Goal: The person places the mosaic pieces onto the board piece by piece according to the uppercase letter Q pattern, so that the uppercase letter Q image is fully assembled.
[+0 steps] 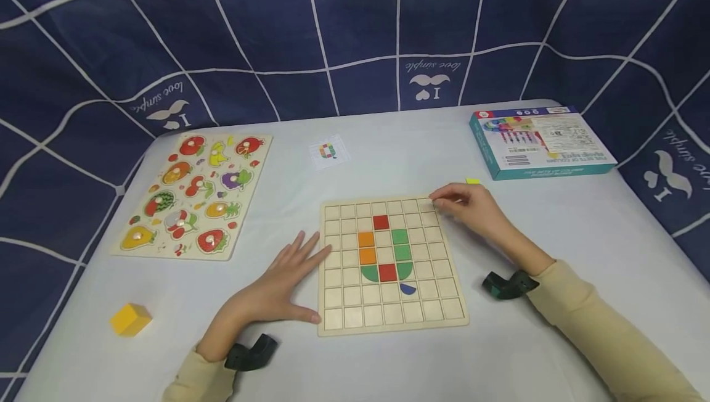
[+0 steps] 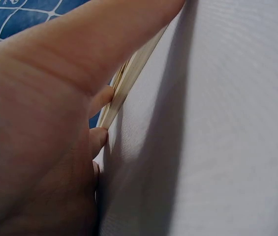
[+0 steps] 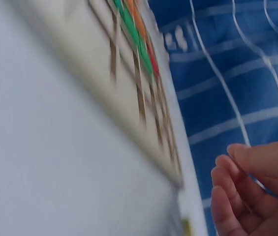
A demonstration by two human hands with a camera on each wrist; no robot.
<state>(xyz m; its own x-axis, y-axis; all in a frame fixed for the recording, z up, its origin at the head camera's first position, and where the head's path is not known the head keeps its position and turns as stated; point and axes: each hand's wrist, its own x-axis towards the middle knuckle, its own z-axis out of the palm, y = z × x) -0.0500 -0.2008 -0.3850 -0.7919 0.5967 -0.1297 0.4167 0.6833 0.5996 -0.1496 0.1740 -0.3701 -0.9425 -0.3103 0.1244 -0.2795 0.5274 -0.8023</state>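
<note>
A wooden grid board [image 1: 336, 298] lies flat on the table, bearing red, orange and green pieces. A blue half-round piece [image 1: 408, 289] sits across grid lines below the lower right green piece [image 1: 405, 270]. Spread along the board's left edge are the fingers of my left hand [image 1: 280, 288], with thumb and fingertips at the rim; the left wrist view shows fingertips against the wooden edge [image 2: 129, 78]. My right hand [image 1: 478, 212] is at the board's far right corner, fingers loosely bent. Nothing shows between its thumb and fingers [image 3: 222, 201] in the right wrist view.
A fruit puzzle board [image 1: 244, 217] lies at the left, a yellow block [image 1: 130, 319] nearer me. Beyond the grid board is a pattern card [image 1: 339, 158]. A box [image 1: 543, 143] stands back right; a small yellow piece [image 1: 473, 180] lies behind my right hand.
</note>
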